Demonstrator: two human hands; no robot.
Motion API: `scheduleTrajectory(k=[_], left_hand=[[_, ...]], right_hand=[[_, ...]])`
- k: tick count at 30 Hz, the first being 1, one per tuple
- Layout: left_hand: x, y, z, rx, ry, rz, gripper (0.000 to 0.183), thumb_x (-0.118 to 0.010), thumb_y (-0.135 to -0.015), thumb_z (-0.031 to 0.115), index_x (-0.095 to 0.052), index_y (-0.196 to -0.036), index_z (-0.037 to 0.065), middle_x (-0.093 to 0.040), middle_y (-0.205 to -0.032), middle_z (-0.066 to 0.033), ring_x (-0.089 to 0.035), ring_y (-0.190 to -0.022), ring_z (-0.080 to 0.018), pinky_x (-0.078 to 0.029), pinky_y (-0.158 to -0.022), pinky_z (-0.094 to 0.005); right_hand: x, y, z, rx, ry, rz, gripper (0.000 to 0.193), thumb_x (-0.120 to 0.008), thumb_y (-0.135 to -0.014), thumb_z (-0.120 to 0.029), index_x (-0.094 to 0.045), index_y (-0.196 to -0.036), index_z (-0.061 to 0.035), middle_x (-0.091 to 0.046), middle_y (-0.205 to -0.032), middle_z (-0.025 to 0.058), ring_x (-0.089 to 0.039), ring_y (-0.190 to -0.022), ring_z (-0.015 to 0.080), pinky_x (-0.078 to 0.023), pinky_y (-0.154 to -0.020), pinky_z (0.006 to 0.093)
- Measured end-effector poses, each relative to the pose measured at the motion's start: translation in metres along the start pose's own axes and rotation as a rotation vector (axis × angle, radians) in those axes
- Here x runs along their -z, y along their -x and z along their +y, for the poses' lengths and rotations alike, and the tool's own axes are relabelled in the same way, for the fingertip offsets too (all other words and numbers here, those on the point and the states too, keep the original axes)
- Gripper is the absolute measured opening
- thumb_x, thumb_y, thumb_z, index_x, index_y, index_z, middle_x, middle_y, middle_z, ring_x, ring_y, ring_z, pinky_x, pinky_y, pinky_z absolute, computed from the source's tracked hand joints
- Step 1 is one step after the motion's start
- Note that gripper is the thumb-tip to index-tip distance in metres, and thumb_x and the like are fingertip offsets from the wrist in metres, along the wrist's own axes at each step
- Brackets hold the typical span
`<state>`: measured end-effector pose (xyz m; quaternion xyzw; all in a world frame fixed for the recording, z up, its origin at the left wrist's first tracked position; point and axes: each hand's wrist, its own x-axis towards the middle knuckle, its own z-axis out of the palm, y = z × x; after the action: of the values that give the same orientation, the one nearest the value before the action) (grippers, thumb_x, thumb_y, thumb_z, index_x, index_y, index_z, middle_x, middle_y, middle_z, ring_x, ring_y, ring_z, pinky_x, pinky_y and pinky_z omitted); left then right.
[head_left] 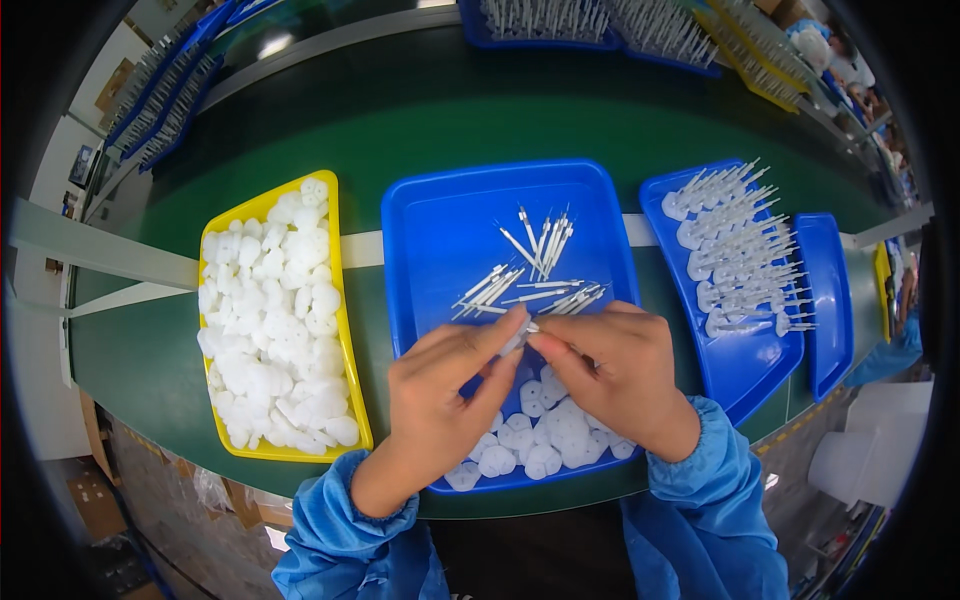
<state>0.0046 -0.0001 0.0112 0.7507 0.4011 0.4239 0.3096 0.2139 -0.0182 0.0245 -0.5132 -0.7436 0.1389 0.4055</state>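
Observation:
My left hand (445,375) and my right hand (618,372) meet over the middle of a blue tray (395,240). Between my left thumb and fingers is a small white plastic disc (518,338), partly hidden. My right fingers pinch the pale end of a thin white rod (533,327) against it; most of the rod is covered by my fingertips. Just beyond my hands, several slim white rods with wire-like tips (545,243) lie in loose bunches. Below my hands, rounded white plastic discs (540,430) with small holes are heaped along the tray's near edge.
At left, a yellow tray (352,400) is piled with white discs. On the right, a blue tray (745,375) holds rows of discs with rods standing in them, beside a narrower blue tray (825,300). Filled trays (590,45) line the far side of the green table (400,110).

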Motion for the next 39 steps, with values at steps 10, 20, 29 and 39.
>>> scheduleTrajectory(k=[10,20,29,39], left_hand=[[0.007,-0.003,-0.002,0.089,0.178,0.018,0.053,-0.096,-0.081,0.003,-0.078,-0.131,0.006,-0.076,-0.125,-0.0131,-0.074,-0.094,-0.0186,-0.061,-0.073,-0.0285],[0.004,0.001,-0.004,0.121,0.314,-0.014,0.053,-0.093,-0.084,-0.001,-0.078,-0.135,0.005,-0.075,-0.132,-0.0138,-0.074,-0.081,-0.0142,-0.06,-0.069,-0.0268],[0.003,0.001,-0.003,0.15,0.41,-0.052,0.054,-0.089,-0.087,-0.006,-0.076,-0.138,0.004,-0.073,-0.142,-0.0171,-0.076,-0.083,-0.0135,-0.062,-0.069,-0.0263],[0.006,0.0,-0.001,0.115,0.391,-0.057,0.056,-0.088,-0.086,-0.009,-0.076,-0.139,0.004,-0.073,-0.143,-0.0174,-0.078,-0.1,-0.017,-0.065,-0.073,-0.026]], right_hand=[[0.01,0.001,0.009,0.214,0.117,0.055,0.042,-0.089,-0.077,-0.009,-0.083,-0.119,-0.0132,-0.08,-0.107,0.003,-0.076,-0.093,0.0221,-0.054,-0.082,0.0386],[0.009,0.005,0.011,0.28,0.108,0.003,0.05,-0.087,-0.074,-0.003,-0.083,-0.123,-0.0124,-0.077,-0.112,0.0038,-0.075,-0.094,0.0225,-0.056,-0.081,0.0378],[0.012,0.007,0.008,0.133,-0.09,-0.036,0.048,-0.086,-0.076,-0.002,-0.082,-0.123,-0.0078,-0.076,-0.116,0.0115,-0.075,-0.096,0.0286,-0.06,-0.084,0.0391],[0.02,0.008,0.006,0.045,-0.204,-0.104,0.048,-0.085,-0.077,0.0,-0.081,-0.125,-0.0044,-0.075,-0.12,0.0159,-0.076,-0.104,0.0314,-0.062,-0.091,0.0389]])
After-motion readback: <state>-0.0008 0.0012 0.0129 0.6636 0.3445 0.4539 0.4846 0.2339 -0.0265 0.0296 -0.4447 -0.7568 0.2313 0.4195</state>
